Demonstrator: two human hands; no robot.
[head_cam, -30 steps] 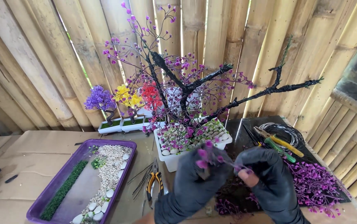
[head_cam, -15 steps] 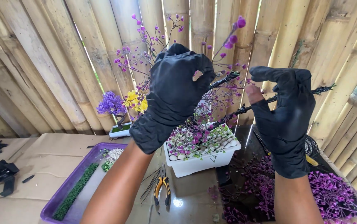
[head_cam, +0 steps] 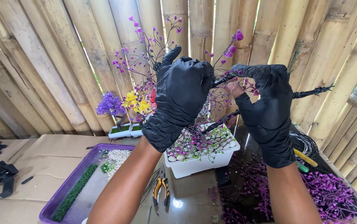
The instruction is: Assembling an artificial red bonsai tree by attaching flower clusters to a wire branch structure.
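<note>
Both of my hands wear black gloves and are raised at the branches of an artificial tree with black wire branches point(head_cam: 311, 92) and purple bead blossoms point(head_cam: 133, 54). My left hand point(head_cam: 182, 93) is closed around a branch near the trunk. My right hand point(head_cam: 265, 105) pinches a thin black twig point(head_cam: 224, 79) that carries purple blossoms point(head_cam: 238, 36) at its tip. The tree stands in a white rectangular pot point(head_cam: 205, 159) topped with white pebbles.
A purple tray point(head_cam: 58, 199) with green moss strips and white gravel lies at the left. Orange-handled pliers point(head_cam: 161, 191) rest in front of the pot. Loose purple blossom sprigs point(head_cam: 327, 193) pile at the right. Small flowering trees point(head_cam: 118, 110) stand behind, before a bamboo wall point(head_cam: 41, 62).
My hands rose from the table's purple sprigs up to the tree's branches. In the last half second they drew closer together around the twig.
</note>
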